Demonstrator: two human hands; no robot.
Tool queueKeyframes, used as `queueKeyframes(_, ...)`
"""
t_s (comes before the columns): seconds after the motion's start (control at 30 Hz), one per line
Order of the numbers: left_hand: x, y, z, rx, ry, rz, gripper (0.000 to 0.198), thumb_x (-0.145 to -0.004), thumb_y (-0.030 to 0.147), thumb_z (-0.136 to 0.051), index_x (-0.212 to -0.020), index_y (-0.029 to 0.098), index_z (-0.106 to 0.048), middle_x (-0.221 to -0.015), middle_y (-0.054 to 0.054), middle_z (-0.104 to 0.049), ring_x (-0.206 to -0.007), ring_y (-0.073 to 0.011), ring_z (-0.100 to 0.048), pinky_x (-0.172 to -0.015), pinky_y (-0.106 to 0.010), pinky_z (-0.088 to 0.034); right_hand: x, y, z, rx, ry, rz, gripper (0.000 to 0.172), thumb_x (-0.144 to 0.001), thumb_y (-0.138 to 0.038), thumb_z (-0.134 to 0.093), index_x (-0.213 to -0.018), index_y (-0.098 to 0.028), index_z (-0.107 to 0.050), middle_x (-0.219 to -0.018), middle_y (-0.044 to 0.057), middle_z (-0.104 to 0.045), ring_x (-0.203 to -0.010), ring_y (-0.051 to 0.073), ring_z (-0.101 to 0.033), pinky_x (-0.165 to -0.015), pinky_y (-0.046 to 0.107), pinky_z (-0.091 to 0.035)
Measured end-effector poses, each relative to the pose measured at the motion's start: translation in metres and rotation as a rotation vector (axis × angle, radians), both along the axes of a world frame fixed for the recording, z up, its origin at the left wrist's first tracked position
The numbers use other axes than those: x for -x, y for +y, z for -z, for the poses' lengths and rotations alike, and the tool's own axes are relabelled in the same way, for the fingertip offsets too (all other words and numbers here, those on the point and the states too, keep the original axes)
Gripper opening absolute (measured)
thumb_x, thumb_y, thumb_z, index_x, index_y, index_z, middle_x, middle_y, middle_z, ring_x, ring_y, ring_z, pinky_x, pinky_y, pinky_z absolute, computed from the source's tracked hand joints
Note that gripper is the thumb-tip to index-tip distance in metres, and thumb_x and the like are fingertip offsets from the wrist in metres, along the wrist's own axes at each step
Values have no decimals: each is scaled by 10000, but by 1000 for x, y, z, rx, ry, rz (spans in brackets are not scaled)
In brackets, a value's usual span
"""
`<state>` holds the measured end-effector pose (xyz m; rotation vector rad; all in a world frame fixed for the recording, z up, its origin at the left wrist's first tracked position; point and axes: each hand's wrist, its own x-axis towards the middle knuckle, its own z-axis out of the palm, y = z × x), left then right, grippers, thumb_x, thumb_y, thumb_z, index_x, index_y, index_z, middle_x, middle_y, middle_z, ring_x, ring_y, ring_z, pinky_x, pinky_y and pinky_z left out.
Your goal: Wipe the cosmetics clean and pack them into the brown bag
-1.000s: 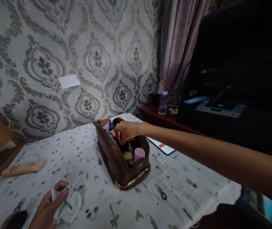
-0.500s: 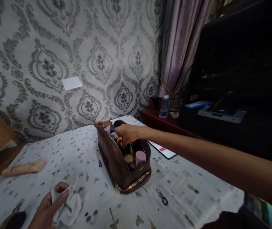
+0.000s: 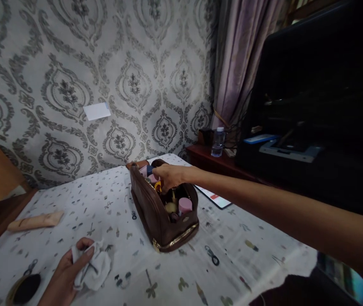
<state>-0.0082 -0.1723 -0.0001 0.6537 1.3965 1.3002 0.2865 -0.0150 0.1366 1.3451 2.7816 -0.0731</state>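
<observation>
A brown toiletry bag [image 3: 149,208] with a gold zip stands unzipped on the patterned cloth. My right hand [image 3: 170,176] reaches into its far half with the fingers curled down. What they grip is hidden. Close by the fingers lie a dark blue cap [image 3: 150,170] and a yellow item [image 3: 158,186]. Toward the near end of the bag sit a pink-lidded jar [image 3: 185,205] and a gold-coloured lid [image 3: 170,208]. At the lower left, my left hand [image 3: 73,267] is closed on a crumpled white cloth [image 3: 94,270].
A beige tube [image 3: 36,221] and a round dark-topped item [image 3: 25,289] lie at the left. Behind the bag is a tablet-like device [image 3: 215,197]. A water bottle [image 3: 218,142] stands on the dark red furniture [image 3: 197,152], beside a large black panel [image 3: 311,85].
The view has shifted slightly, so the bag and tablecloth sit a little differently in it. My right hand stays inside the bag, and my left hand keeps the white cloth.
</observation>
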Motion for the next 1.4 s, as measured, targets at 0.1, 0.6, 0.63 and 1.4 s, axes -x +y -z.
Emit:
queueKeyframes(0.1, 4, 2, 1, 5, -26, 3, 567, -437, 362, -955, -838, 208, -585, -633, 68, -554, -574, -119, -551, -515, -182, -464, -6, -6, -5, -50, 80, -29, 277, -767, -272, -747, -1006, -150, -678, -947, 52, -697, -853, 196, -623, -653, 245, -396)
queueKeyframes(0.6, 9, 7, 11, -382, 702, 173, 205, -732, 365, -734, -836, 189, -726, -856, -63, -687, -859, -241, -631, -784, -303, -479, -23, -104, 57, -315, 743, -294, 193, -976, -229, -467, -905, -230, -646, -841, 72, -696, -789, 207, -647, -717, 336, -515)
queueKeyframes(0.63, 8, 6, 12, -453, 809, 246, 189, -788, 341, -666, -876, 191, -740, -887, -76, -687, -885, -247, -635, -828, -327, -476, -20, -107, 61, -308, 758, -327, 175, -968, -224, -482, -921, -247, -649, -843, 71, -702, -793, 214, -653, -708, 344, -523)
queueKeyframes(1.4, 122, -51, 5, -24, 1943, 64, 348, -958, 375, -429, -1155, 182, -641, -1111, -141, -652, -1075, -308, -583, -859, -396, -499, 139, -135, 153, 609, 997, -200, 128, -801, -96, -599, -794, -173, -702, -729, 3, -690, -702, 141, -625, -652, 237, -458)
